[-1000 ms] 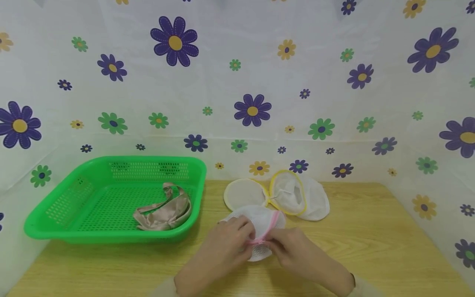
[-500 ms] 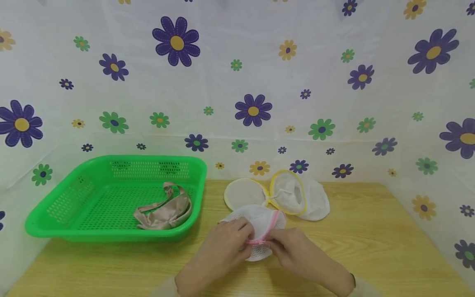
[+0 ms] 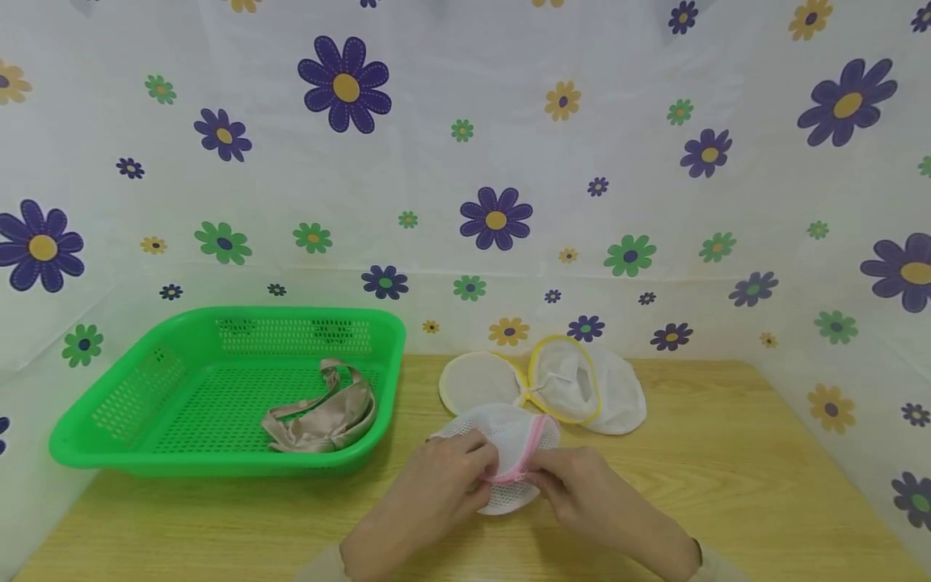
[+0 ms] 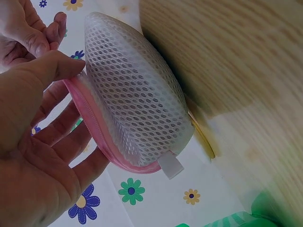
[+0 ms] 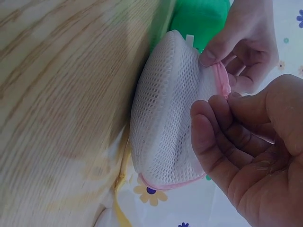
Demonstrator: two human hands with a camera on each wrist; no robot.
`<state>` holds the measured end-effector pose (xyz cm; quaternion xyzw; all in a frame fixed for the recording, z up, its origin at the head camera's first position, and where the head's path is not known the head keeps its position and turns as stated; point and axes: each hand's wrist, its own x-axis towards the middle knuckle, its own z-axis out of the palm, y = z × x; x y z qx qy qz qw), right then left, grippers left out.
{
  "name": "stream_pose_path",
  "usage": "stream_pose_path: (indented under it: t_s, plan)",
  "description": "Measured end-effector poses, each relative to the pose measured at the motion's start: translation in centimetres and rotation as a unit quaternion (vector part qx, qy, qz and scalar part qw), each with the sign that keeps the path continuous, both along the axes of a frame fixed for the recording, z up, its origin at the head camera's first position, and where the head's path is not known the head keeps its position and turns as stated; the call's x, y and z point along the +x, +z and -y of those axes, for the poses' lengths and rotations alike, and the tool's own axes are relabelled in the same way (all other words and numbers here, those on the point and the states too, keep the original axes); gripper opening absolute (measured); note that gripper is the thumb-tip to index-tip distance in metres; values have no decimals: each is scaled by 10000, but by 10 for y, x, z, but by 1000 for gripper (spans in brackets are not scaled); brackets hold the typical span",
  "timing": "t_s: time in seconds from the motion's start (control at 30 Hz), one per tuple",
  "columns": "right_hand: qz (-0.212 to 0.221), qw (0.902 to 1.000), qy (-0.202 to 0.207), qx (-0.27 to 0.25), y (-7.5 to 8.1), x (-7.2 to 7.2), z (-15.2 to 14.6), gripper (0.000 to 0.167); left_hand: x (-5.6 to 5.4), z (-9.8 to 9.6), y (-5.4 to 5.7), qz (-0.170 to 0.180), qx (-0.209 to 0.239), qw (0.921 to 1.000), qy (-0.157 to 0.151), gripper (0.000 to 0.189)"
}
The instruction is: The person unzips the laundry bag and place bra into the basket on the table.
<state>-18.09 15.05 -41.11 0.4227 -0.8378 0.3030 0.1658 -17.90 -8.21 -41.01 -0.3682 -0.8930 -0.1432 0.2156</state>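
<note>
A white mesh laundry bag [image 3: 502, 428] with a pink zipper [image 4: 94, 120] is held just above the wooden table by both hands. My left hand [image 3: 451, 477] grips the bag's zippered edge, thumb on the near side in the left wrist view. Opposite it, my right hand [image 3: 585, 489] pinches the pink zipper with thumb and forefinger; its other fingers curl in the right wrist view. The mesh [image 5: 161, 109] bulges into a rounded dome. A small white tag [image 4: 171, 164] sticks out at the zipper's end.
Left of the hands stands a green plastic basket [image 3: 225, 459] with a beige satin bra [image 3: 330, 420] inside. Behind the bag lie white bags with yellow trim [image 3: 568, 380], joined near their middle. A flowered curtain [image 3: 407, 162] surrounds the table's back and sides.
My right hand has edged slightly to the right along the pink zipper. The left hand keeps its grip in nearly the same spot.
</note>
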Motion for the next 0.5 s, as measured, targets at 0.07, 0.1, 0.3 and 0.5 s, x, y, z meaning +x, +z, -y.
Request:
stream_pose_path:
  t_s: [0.07, 0.1, 0.3, 0.5]
  plan:
    - [48, 10000, 8, -10, 0, 0, -1, 11, 0, 0, 0, 27, 22, 10000, -13, 24]
    - [80, 10000, 5, -12, 0, 0, -1, 11, 0, 0, 0, 41, 28, 10000, -21, 24]
    - [58, 10000, -45, -2, 0, -1, -3, 11, 0, 1, 0, 111, 3, 9999, -49, 24]
    - [0, 10000, -25, 6, 0, -1, -3, 11, 0, 1, 0, 174, -178, 9997, 10, 22]
